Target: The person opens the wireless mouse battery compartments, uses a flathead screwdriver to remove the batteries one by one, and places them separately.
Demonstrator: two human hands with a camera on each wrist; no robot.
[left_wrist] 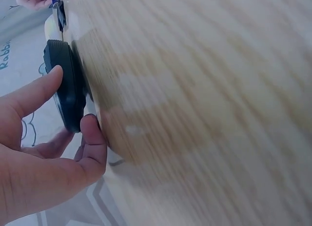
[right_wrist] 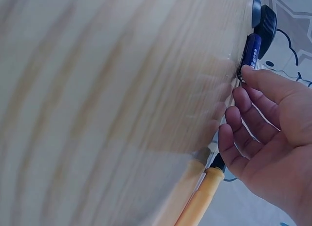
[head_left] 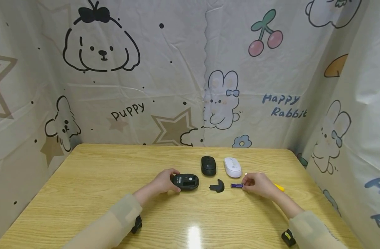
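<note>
On the table, a black computer mouse (head_left: 185, 182) lies upside down with its battery compartment uncovered. My left hand (head_left: 165, 181) grips its left end, the thumb (left_wrist: 48, 87) on the near side in the left wrist view. Right of the mouse lies its black curved cover (head_left: 219, 186), with a narrow tongue pointing left. Farther right, a purple-blue battery (head_left: 236, 185) is pinched at its right end by the thumb and forefinger of my right hand (head_left: 258, 184). In the right wrist view the battery (right_wrist: 250, 50) is down at the tabletop; the other fingers are loosely curled.
A second black mouse (head_left: 208, 166) and a white mouse (head_left: 232, 167) stand upright behind the cover and the battery. Beside my right hand lies a tool with a yellow handle (right_wrist: 202, 196), partly hidden in the head view. A printed curtain (head_left: 177, 86) hangs behind the table.
</note>
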